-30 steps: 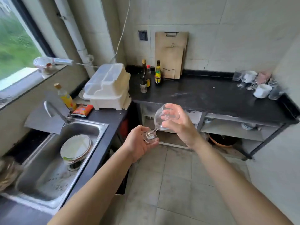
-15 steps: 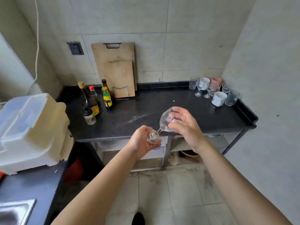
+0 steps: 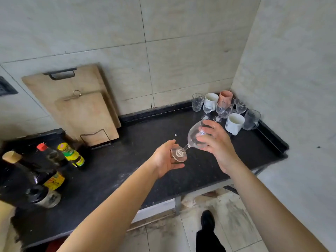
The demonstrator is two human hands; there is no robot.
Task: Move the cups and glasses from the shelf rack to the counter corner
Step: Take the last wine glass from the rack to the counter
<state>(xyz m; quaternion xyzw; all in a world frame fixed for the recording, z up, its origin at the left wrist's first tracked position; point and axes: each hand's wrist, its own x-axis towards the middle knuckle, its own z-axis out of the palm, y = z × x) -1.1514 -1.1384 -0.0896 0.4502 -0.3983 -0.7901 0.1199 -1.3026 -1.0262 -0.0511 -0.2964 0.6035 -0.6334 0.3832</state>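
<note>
A clear stemmed wine glass (image 3: 193, 138) is held tilted above the black counter (image 3: 127, 170), its bowl toward the upper right. My right hand (image 3: 217, 144) wraps around the bowl. My left hand (image 3: 166, 158) cups the foot of the glass from below, fingers loosely spread. In the back right corner of the counter stands a cluster of cups and glasses: a white mug (image 3: 234, 123), a second white mug (image 3: 211, 100), a pink cup (image 3: 225, 98), a grey glass mug (image 3: 251, 120), a cut tumbler (image 3: 197, 102) and several stemmed glasses (image 3: 221, 110).
Two wooden cutting boards (image 3: 80, 106) lean on the tiled wall in a wire stand. Several sauce bottles (image 3: 45, 166) stand at the counter's left. The right wall meets the counter's raised rim (image 3: 272, 137). A black shoe (image 3: 207, 220) shows on the tiled floor below.
I have turned right from the sink and stepped up to the counter. The glass, still in both hands, now hangs over the counter, closer to the corner cluster.
</note>
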